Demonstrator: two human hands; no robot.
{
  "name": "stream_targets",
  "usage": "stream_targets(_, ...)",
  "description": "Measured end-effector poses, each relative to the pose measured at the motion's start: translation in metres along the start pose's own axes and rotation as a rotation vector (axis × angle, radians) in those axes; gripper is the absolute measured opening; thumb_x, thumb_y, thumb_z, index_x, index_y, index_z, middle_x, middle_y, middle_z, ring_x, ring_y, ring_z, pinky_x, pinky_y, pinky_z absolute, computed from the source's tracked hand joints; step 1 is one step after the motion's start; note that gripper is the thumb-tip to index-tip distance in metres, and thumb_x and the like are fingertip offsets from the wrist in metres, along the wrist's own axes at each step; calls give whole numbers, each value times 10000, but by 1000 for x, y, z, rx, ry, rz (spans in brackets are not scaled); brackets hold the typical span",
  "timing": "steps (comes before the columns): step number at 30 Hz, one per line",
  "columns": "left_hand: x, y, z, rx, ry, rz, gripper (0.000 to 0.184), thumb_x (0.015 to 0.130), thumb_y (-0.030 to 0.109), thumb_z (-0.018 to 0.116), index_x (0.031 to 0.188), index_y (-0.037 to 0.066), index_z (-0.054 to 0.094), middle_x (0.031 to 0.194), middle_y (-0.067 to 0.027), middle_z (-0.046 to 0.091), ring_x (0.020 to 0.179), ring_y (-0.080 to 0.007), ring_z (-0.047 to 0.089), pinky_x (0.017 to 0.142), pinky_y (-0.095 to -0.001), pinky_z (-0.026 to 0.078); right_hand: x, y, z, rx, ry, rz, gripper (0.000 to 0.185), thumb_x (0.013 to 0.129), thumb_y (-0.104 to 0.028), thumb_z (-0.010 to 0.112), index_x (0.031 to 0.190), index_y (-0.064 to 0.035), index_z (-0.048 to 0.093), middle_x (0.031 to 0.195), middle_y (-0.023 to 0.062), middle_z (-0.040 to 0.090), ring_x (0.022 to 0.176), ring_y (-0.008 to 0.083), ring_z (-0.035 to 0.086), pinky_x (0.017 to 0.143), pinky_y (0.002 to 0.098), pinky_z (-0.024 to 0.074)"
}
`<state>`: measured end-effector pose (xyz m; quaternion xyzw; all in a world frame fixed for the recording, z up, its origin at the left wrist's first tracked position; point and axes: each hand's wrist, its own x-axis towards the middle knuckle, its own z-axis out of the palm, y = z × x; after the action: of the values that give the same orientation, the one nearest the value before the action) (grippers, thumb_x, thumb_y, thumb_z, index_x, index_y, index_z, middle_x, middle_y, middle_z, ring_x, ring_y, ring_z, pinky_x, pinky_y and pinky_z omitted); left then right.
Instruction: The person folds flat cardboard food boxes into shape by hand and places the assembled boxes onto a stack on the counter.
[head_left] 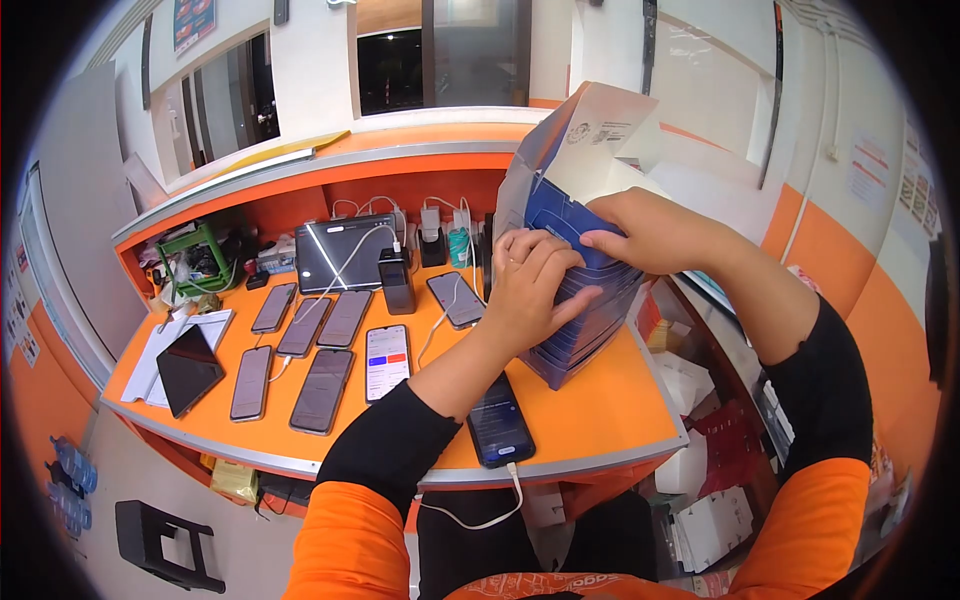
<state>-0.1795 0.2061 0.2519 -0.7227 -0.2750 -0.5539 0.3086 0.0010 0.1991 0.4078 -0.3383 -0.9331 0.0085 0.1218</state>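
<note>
A blue-and-white cardboard box (pixel 612 312), flaps raised, stands at the right end of the tabletop (pixel 630 405). The left hand (pixel 535 283) bends its fingers against the box, thumb spread; the right hand (pixel 655 232) meets its top, fingers mostly hidden. Whether either grips cannot be told. The left forearm (pixel 450 380) partly covers one of eight flat, rectangular phones (pixel 501 432). Nearby: two dark screens (pixel 190 370), white cables (pixel 519 490).

Blue carton (pixel 562 214) is standing on the counter's (pixel 625 410) right part, its top gaping open; raised pale flap (pixel 615 108) is showing dark print, front showing layered edges.
</note>
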Motion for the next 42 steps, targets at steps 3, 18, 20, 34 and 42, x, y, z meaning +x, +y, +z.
stream_targets(3, -2, 0, 2, 2, 5, -3, 428, 755, 300, 853, 1055, 125, 604, 1091, -44, 593, 1133, -294, 493, 1004, -477, 337, 0, -4, -3, 54, -31, 56, 345, 939, -290, 678, 1044, 38, 686, 964, 254, 707, 897, 384, 686, 826, 419, 522)
stream_targets(18, -2, 10, 3, -47, -16, -84, 401, 782, 267, 823, 1089, 116, 613, 1105, -57, 605, 1158, -310, 496, 1027, -515, 343, 9, -4, -12, 32, -11, 50, 393, 898, -313, 742, 997, 65, 693, 901, 216, 710, 810, 261, 685, 776, 360, 542)
stream_targets(20, -1, 10, 3, -52, -17, -80, 406, 769, 254, 836, 1084, 121, 617, 1101, -52, 613, 1150, -309, 500, 1013, -497, 345, 18, -2, -6, 30, 45, 131, 401, 885, -324, 750, 993, 57, 690, 903, 215, 709, 829, 288, 694, 778, 375, 541)
stream_targets(34, 6, 8, -4, -89, -40, -49, 334, 768, 240, 844, 1013, 143, 639, 1001, 0, 649, 1068, -257, 540, 978, -495, 321, 25, -4, 9, -420, 220, -72, 358, 862, -239, 741, 1090, 14, 631, 955, 224, 715, 935, 394, 703, 794, 473, 559)
stream_targets(42, 8, 11, -2, -158, -33, -99, 333, 740, 183, 869, 976, 143, 637, 955, 4, 652, 1019, -268, 532, 952, -433, 295, 27, 0, 20, -389, 250, -136, 364, 874, -240, 713, 1103, 21, 601, 859, 240, 702, 828, 426, 693, 738, 483, 548)
